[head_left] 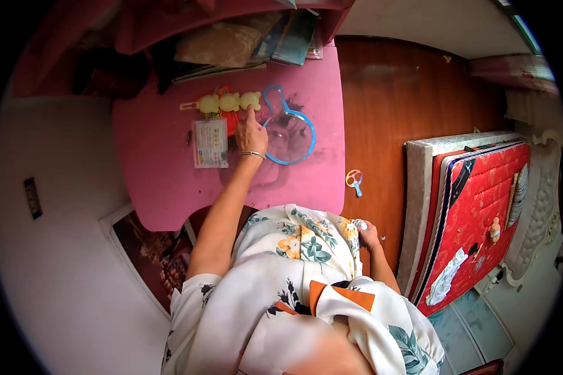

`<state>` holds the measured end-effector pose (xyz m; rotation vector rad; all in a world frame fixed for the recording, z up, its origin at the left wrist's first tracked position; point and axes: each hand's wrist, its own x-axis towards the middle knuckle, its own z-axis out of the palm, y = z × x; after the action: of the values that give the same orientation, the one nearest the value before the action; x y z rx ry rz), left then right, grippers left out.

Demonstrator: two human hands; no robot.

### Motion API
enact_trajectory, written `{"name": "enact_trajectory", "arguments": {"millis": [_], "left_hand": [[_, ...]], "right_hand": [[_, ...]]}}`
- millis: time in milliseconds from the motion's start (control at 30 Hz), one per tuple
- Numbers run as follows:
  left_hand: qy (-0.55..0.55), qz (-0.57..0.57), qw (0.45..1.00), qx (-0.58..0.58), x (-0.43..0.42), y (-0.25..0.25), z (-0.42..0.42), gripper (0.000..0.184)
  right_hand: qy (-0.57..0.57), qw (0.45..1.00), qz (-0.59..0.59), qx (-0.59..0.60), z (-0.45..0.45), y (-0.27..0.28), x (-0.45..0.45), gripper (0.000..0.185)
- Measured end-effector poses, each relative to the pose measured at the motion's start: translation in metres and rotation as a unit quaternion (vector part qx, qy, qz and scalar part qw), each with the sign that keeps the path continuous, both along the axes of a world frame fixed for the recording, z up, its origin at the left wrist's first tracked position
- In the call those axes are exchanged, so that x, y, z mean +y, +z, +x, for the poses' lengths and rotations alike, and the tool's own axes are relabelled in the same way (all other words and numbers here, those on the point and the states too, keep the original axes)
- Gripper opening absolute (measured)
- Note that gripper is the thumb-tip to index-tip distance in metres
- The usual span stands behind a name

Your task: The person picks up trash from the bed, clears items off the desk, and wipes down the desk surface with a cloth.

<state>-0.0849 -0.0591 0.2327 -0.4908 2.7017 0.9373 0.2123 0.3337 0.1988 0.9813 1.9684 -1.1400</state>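
Note:
On the pink desk (pixel 150 150), my left hand (pixel 251 132) reaches forward with its index finger stretched onto the right end of a pale yellow bear-shaped strip (pixel 229 102). A red and orange packet (pixel 230 119) lies partly beneath the strip. Beside my wrist is a clear, flat package with printed labels (pixel 211 144). Just right of this hand lies a blue-rimmed round object with a looped handle (pixel 314 134). My right hand (pixel 369 235) hangs low by the floral clothing, its fingers curled round a small white thing (pixel 362 225).
Books and bags (pixel 292 39) stand at the desk's back under a pink shelf. A small colourful ring-handled toy (pixel 355 181) lies past the desk's right edge, over the wooden floor (pixel 413 94). Farther right is a bed with a red mattress (pixel 481 206).

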Motion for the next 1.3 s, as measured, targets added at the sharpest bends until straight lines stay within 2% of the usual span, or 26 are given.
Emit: {"name": "enact_trajectory", "arguments": {"millis": [33,100,133,200,233,300,367,433,467,500,533,567,633,700,733,800,833,900,967,1033,1133,1167,1200,1267,1300], "left_hand": [[0.0,-0.001,1.0,-0.001,0.001,0.002,0.002,0.065],[-0.111,-0.055,0.977,0.175,0.009,0.011,0.009,0.071],[-0.11,-0.057,0.977,0.175,0.018,0.019,0.013,0.071],[-0.151,-0.153,0.976,0.033,0.039,0.031,0.019,0.08],[-0.15,-0.153,0.976,0.034,0.044,0.026,0.021,0.08],[-0.138,-0.176,0.974,0.037,0.051,0.015,0.025,0.092],[-0.136,-0.157,0.977,0.042,0.047,0.014,0.023,0.095],[-0.089,-0.085,0.992,0.012,0.04,0.023,0.017,0.095],[-0.072,-0.072,0.99,0.097,0.035,0.014,0.02,0.09],[-0.075,-0.071,0.99,0.097,0.03,0.018,0.018,0.09],[-0.013,0.042,0.999,0.021,0.026,0.026,0.014,0.089],[0.051,0.153,0.985,-0.057,0.02,0.029,0.012,0.087],[0.048,0.147,0.986,-0.07,0.015,0.01,0.018,0.083],[-0.012,0.037,0.999,0.019,0.015,0.006,0.024,0.084],[-0.012,0.037,0.999,0.018,0.018,0.008,0.028,0.084],[-0.16,-0.081,0.976,0.128,0.032,0.015,0.04,0.088],[-0.159,-0.081,0.975,0.13,0.038,0.015,0.045,0.088],[-0.143,-0.05,0.988,-0.001,0.049,0.009,0.052,0.093],[-0.127,-0.039,0.991,0.006,0.051,0.005,0.049,0.096],[-0.073,-0.022,0.996,-0.037,0.051,0.007,0.044,0.095],[-0.102,-0.001,0.994,-0.024,0.059,0.004,0.047,0.098],[-0.125,0.028,0.991,0.026,0.07,-0.011,0.054,0.093],[-0.151,0.181,0.968,-0.086,0.079,0.015,0.047,0.082],[-0.064,0.438,0.888,-0.123,0.107,0.011,0.066,0.066],[-0.061,0.437,0.889,-0.121,0.108,0.013,0.065,0.066]], "right_hand": [[0.008,1.0,-0.003,0.004,-0.001,0.001,-0.001,0.033],[0.017,1.0,0.001,-0.005,0.0,-0.003,-0.001,0.032],[0.014,1.0,-0.007,-0.004,0.002,-0.006,0.0,0.032],[0.011,1.0,-0.016,-0.004,0.002,-0.005,-0.003,0.032],[0.017,1.0,-0.009,-0.007,-0.001,-0.001,-0.006,0.031],[0.021,1.0,-0.001,-0.009,-0.001,-0.003,-0.006,0.031],[0.016,1.0,0.002,0.022,0.007,-0.012,-0.001,0.041],[0.018,1.0,0.015,0.01,0.003,-0.005,-0.005,0.041],[0.022,0.999,0.027,-0.002,0.0,-0.001,-0.007,0.042],[0.019,0.999,0.028,-0.002,-0.001,0.001,-0.009,0.042],[0.024,0.999,0.023,0.005,-0.002,0.003,-0.01,0.04],[0.031,0.999,0.016,0.012,-0.002,0.004,-0.011,0.038],[0.044,0.999,0.031,0.006,-0.002,0.002,-0.011,0.038],[0.04,0.999,0.031,0.007,0.0,-0.004,-0.011,0.038],[0.04,0.999,0.031,0.007,0.0,-0.003,-0.011,0.038],[0.042,0.999,0.02,0.008,-0.002,-0.002,-0.012,0.038],[0.042,0.999,0.021,0.01,0.0,-0.005,-0.011,0.038],[0.024,0.999,0.017,0.018,0.001,-0.009,-0.008,0.039],[0.032,0.999,0.034,0.008,-0.003,-0.001,-0.01,0.04],[0.019,0.999,0.032,0.006,0.002,-0.005,-0.009,0.04],[0.024,0.999,0.027,0.019,0.008,-0.014,-0.006,0.04],[0.037,0.999,0.031,0.016,0.007,-0.011,-0.008,0.041],[0.042,0.999,0.028,0.016,0.008,-0.01,-0.009,0.041],[0.025,1.0,0.009,0.006,0.009,-0.012,-0.013,0.04],[0.018,1.0,0.005,-0.005,0.009,-0.012,-0.015,0.04]]}}
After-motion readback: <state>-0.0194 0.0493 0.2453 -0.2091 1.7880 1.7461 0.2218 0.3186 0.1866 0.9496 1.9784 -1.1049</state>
